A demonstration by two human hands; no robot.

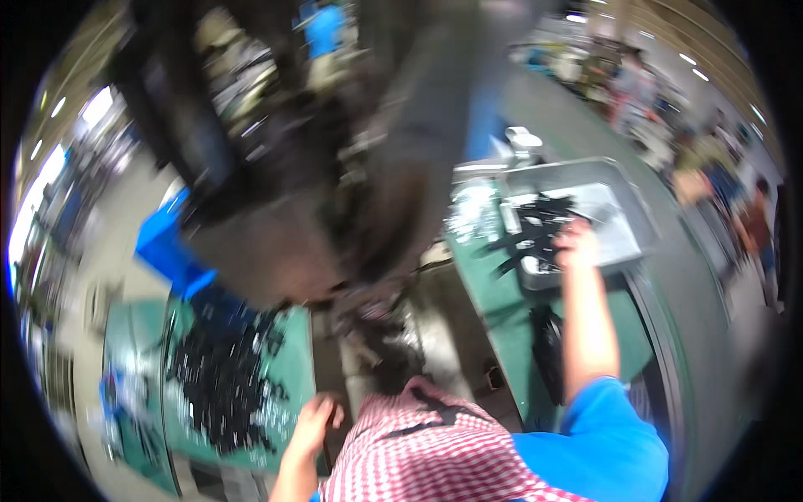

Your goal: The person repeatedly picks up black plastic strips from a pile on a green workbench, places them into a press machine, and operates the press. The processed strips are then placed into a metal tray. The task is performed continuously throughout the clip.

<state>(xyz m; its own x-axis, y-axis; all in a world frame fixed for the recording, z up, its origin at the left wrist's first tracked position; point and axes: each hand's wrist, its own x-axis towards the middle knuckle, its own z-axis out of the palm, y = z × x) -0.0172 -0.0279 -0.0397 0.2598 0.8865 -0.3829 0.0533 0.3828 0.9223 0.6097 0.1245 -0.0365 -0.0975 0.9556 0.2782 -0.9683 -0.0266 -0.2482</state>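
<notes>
My right hand [577, 244] reaches out to the right, over a grey metal tray [640, 243]. Its fingers are at a heap of thin black strips [539, 224] in the tray, some sticking out past its left side. Blur hides whether the fingers grip any strip. My left hand [318, 418] hangs low beside the right edge of the left green table, fingers loosely bent and apart, with nothing visible in it. On that table lies a large pile of black pieces [226, 381]. A big dark machine [318, 192] stands in front of me, between the two tables.
A blue bin [171, 243] stands beyond the left table [288, 368]. Left of the tray lies a clear, shiny plastic bundle [473, 209], with a pale metallic object [524, 142] behind it. A black bundle [548, 351] rests nearer on the right table. Other people work farther off.
</notes>
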